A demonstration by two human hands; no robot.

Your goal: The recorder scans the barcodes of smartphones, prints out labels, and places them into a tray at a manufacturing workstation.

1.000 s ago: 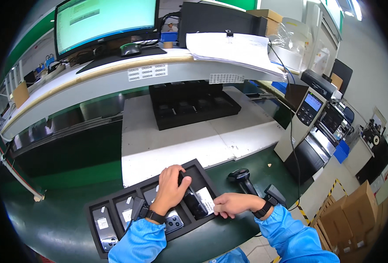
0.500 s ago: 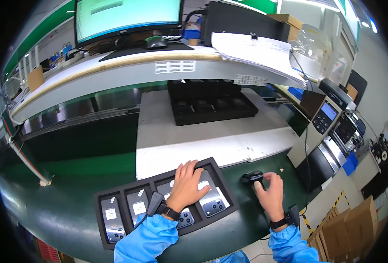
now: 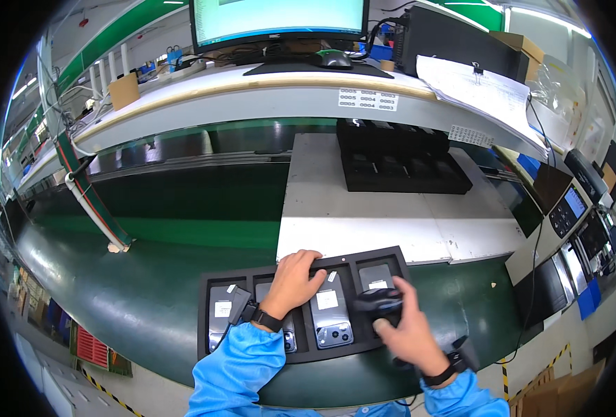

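Note:
My left hand (image 3: 294, 283) lies across a black foam tray (image 3: 329, 353), fingers stretched over its far edge and thumb apart. Phones sit back side up in the compartments: one at the left (image 3: 222, 309), one mostly hidden under my left hand and wrist (image 3: 290, 339), and a grey-blue phone (image 3: 331, 313) with a white label in full sight. My right hand (image 3: 414, 335) is closed around a black handheld barcode scanner (image 3: 381, 300), blurred by motion. The scanner hangs over the rightmost compartment and hides the lower part of its phone (image 3: 375, 275).
Beyond the tray is a white board (image 3: 363, 233) carrying another black tray (image 3: 405, 177). A shelf (image 3: 252, 104) above holds a monitor (image 3: 280, 24), a mouse (image 3: 334, 59) and clipped papers (image 3: 475, 90). A label-printer-like machine (image 3: 565, 215) stands right, and a post (image 3: 89, 194) left.
My right hand has brought the scanner leftward from beside the tray to over its rightmost phone. My left hand has slid left along the tray, uncovering the third phone. The view has turned left.

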